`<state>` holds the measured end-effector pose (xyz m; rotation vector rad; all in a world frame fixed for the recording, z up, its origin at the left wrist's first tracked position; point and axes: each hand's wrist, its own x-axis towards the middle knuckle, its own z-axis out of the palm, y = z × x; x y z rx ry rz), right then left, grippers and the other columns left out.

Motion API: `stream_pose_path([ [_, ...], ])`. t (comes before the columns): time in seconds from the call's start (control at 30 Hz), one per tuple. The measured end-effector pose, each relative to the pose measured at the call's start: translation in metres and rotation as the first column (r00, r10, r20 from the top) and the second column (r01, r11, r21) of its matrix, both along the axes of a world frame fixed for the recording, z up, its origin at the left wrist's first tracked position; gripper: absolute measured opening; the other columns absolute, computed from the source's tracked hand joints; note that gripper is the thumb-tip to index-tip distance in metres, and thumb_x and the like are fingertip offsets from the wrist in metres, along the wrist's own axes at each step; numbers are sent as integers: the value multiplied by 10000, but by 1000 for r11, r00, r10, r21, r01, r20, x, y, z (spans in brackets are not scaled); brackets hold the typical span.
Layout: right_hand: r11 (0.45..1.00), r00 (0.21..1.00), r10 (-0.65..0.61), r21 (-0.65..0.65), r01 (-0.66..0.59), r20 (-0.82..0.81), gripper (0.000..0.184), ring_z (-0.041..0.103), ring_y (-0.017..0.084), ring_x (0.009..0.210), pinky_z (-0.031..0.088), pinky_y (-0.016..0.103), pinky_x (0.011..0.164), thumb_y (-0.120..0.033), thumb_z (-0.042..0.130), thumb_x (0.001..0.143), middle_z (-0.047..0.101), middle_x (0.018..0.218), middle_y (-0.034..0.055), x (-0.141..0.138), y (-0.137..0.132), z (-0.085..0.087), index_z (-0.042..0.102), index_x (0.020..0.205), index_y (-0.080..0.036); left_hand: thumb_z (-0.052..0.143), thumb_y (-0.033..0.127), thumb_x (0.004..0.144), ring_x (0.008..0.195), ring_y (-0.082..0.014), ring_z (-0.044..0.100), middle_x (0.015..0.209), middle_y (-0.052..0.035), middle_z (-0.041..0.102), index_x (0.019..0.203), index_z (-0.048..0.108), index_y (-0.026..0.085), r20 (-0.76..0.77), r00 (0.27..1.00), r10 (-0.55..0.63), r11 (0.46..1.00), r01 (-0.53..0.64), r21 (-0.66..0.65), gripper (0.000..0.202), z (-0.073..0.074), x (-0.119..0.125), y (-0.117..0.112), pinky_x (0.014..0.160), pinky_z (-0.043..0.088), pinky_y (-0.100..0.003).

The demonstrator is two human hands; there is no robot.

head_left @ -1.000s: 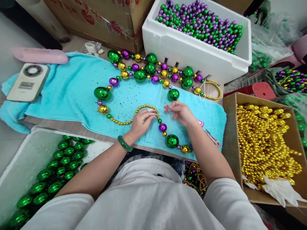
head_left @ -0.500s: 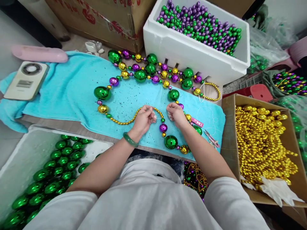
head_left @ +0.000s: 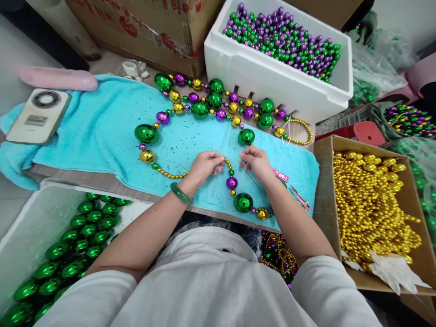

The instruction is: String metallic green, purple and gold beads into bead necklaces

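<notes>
A bead necklace (head_left: 145,134) of large green, purple and gold beads curves over the turquoise towel (head_left: 112,122), with a run of small gold beads joining in front of me. My left hand (head_left: 204,169), a green bangle on its wrist, pinches that gold bead run near its right part. Just to the right, my right hand (head_left: 255,162) is closed around a thin, pointed metal tool (head_left: 252,178), whose exact kind I cannot make out. The hands are a short gap apart. Behind my right forearm lie small snips (head_left: 300,198) and a pink label (head_left: 281,174).
A white foam box (head_left: 272,68) of purple and green beads stands behind the towel. At the right is a cardboard box (head_left: 327,200) of gold bead strings; at the lower left, a foam tray (head_left: 25,213) holds large green beads. A phone (head_left: 36,116) lies at the left.
My left hand has shifted slightly along the gold beads, its pinch now nearer the green bead. My right hand has moved slightly right, and the thin metal tool now shows in it.
</notes>
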<state>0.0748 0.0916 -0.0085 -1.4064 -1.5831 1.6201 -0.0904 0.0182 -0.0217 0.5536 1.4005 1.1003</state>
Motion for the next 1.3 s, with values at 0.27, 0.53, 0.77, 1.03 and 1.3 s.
stream_pose_path([
  [0.27, 699, 894, 221, 576, -423, 389, 102, 595, 218, 983, 449, 372, 887, -141, 560, 777, 649, 984, 74, 8, -10, 48, 632, 729, -194, 697, 131, 680, 500, -162, 541, 503, -21, 609, 631, 751, 196, -510, 837, -198, 966, 256, 44, 97, 17, 5, 19, 548, 385, -287],
  [0.53, 701, 829, 266, 491, -517, 493, 129, 549, 160, 789, 433, 295, 732, -93, 550, 719, 610, 887, 50, -21, 16, 51, 658, 698, -160, 609, 127, 678, 498, -125, 484, 472, 14, 548, 539, 678, 176, -565, 762, -316, 900, 429, 75, 163, 31, 10, 19, 535, 341, -262],
  [0.77, 850, 809, 249, 280, -446, 532, 114, 549, 147, 719, 402, 284, 675, -227, 654, 755, 675, 842, 49, -19, 21, 41, 714, 801, -142, 639, 245, 768, 472, -91, 483, 521, 9, 573, 645, 684, 145, -358, 893, -273, 952, 304, 32, 165, 19, 4, 20, 495, 372, -238],
  [1.03, 899, 843, 264, 196, -391, 469, 73, 557, 134, 698, 395, 266, 678, -172, 645, 759, 656, 718, 13, -5, -9, 18, 693, 710, -148, 639, 141, 747, 495, -88, 515, 609, -29, 655, 709, 724, 138, -113, 975, -192, 981, 190, -31, 93, 19, 5, 17, 443, 340, -219],
  [1.3, 996, 990, 73, 32, -77, 124, 114, 503, 84, 535, 379, 224, 521, -136, 579, 731, 658, 708, 4, 2, 3, 11, 674, 794, -145, 689, 132, 711, 522, -105, 557, 598, -15, 680, 772, 766, 162, -277, 941, -196, 971, 225, 79, 103, 4, 0, 14, 486, 390, -223],
])
